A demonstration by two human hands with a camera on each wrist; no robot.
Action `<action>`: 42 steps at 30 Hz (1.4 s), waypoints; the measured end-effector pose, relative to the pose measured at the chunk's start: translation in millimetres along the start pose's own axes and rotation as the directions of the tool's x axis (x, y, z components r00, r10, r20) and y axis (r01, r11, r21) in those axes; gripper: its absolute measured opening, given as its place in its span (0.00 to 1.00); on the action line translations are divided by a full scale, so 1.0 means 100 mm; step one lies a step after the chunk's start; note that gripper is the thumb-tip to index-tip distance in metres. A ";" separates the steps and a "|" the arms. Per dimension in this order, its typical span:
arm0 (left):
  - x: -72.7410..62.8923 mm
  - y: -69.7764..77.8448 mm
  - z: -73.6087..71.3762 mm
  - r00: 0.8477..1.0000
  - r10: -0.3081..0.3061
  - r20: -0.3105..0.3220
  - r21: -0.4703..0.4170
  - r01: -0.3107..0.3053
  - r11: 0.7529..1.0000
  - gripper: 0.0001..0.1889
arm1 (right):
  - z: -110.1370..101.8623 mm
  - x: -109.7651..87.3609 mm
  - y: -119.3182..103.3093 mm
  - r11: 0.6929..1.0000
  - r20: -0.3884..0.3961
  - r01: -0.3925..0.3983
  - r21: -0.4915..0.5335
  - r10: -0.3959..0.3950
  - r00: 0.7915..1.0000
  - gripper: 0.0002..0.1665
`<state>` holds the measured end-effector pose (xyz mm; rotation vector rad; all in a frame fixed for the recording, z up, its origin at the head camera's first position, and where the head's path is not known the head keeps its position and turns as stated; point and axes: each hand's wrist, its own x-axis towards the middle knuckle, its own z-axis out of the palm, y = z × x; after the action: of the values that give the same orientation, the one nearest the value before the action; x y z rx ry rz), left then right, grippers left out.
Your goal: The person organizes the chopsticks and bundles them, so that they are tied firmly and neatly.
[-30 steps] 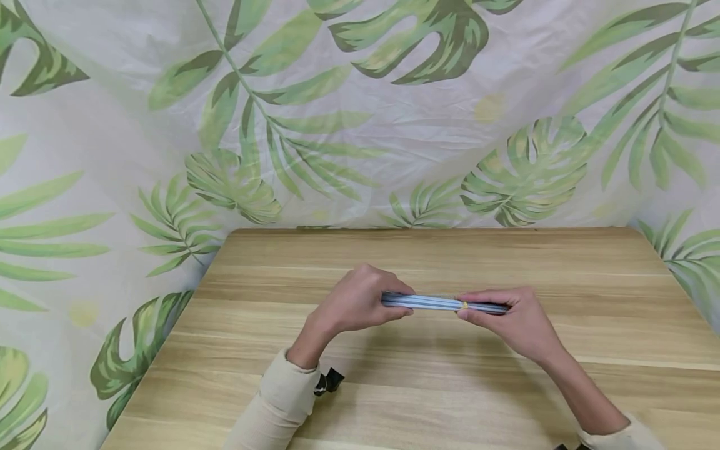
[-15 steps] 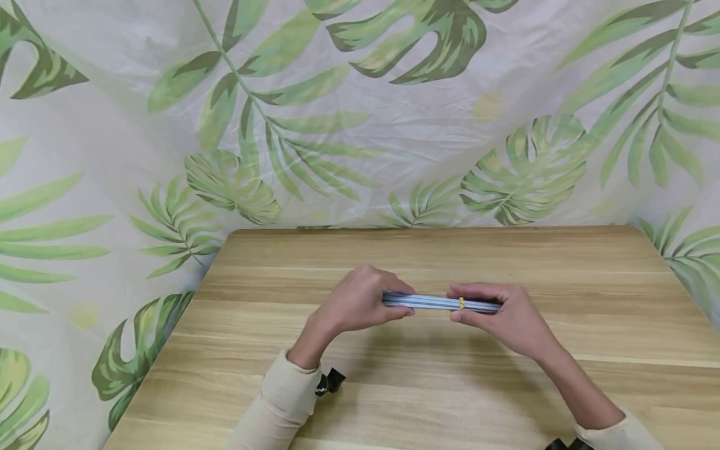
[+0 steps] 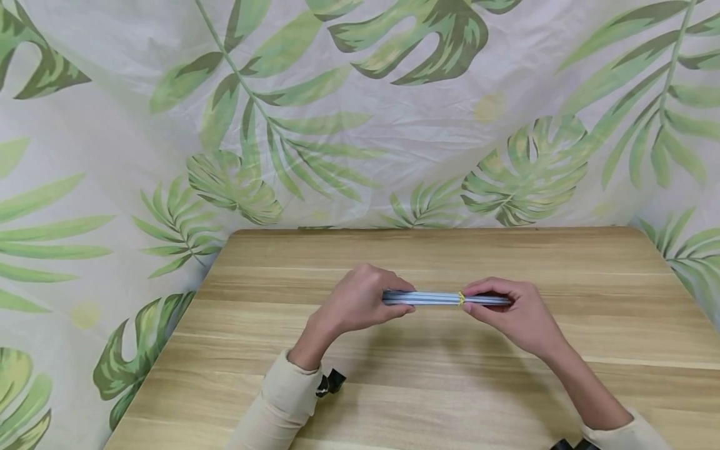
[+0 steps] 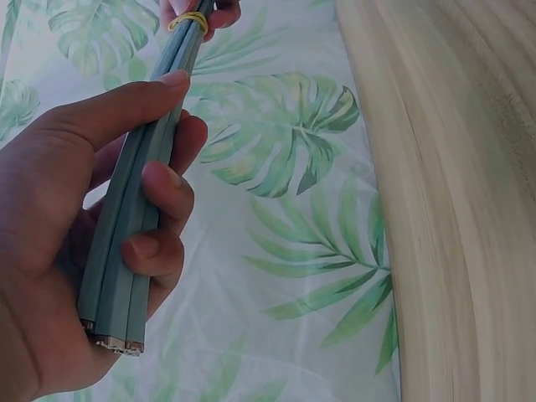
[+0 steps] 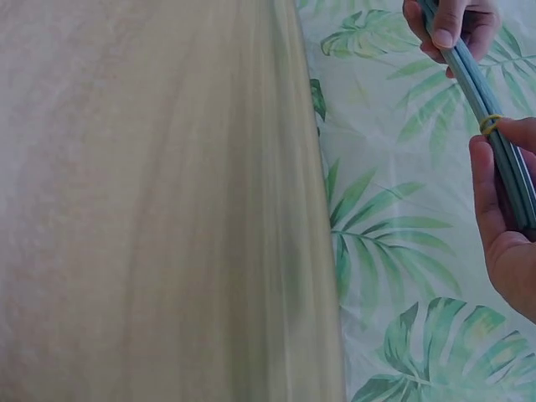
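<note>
A slim bundle of blue-grey sticks (image 3: 430, 299) is held level above the table, a yellow rubber band (image 3: 462, 299) wound around it towards its right end. My left hand (image 3: 362, 299) grips the left part; in the left wrist view its thumb lies along the sticks (image 4: 126, 226) and its fingers curl round them. At the other end my right hand (image 3: 517, 312) pinches at the rubber band with thumb and fingertips, one on each side of the bundle. The right wrist view shows those fingertips right at the band (image 5: 490, 124), and the sticks' end near the palm.
Beneath the hands is a wood-grain table (image 3: 427, 394). A white cloth with green leaves (image 3: 337, 137) hangs behind it and at its sides. Dark devices show at the wrists, one by the left cuff (image 3: 332, 381).
My right hand first slid left, its fingertips passing the rubber band, then drew back right to the band. The bundle's right end has risen slightly. My left hand has stayed in place.
</note>
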<state>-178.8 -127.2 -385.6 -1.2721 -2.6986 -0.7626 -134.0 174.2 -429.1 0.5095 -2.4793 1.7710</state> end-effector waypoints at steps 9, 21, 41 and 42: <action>0.01 0.04 0.03 1.000 0.015 0.005 0.014 -0.015 1.000 0.08 | 0.06 0.00 0.01 0.998 0.008 -0.032 0.056 0.031 0.999 0.14; 0.02 0.07 0.07 1.000 -0.013 0.013 0.029 0.013 0.999 0.09 | 0.09 0.00 -0.02 0.999 0.006 -0.043 -0.022 0.043 0.999 0.20; -0.01 0.03 -0.01 0.998 -0.057 0.026 0.093 0.055 0.994 0.13 | 0.00 -0.02 -0.05 0.934 -0.061 0.259 -0.247 -0.281 0.958 0.17; -0.01 0.02 -0.02 0.998 -0.056 0.023 0.108 0.053 0.993 0.13 | -0.01 -0.02 -0.05 0.937 -0.068 0.246 -0.250 -0.271 0.960 0.17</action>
<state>-176.8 -127.5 -383.4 -1.1971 -2.7638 -0.6002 -130.7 173.9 -424.8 0.6712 -2.3813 1.3463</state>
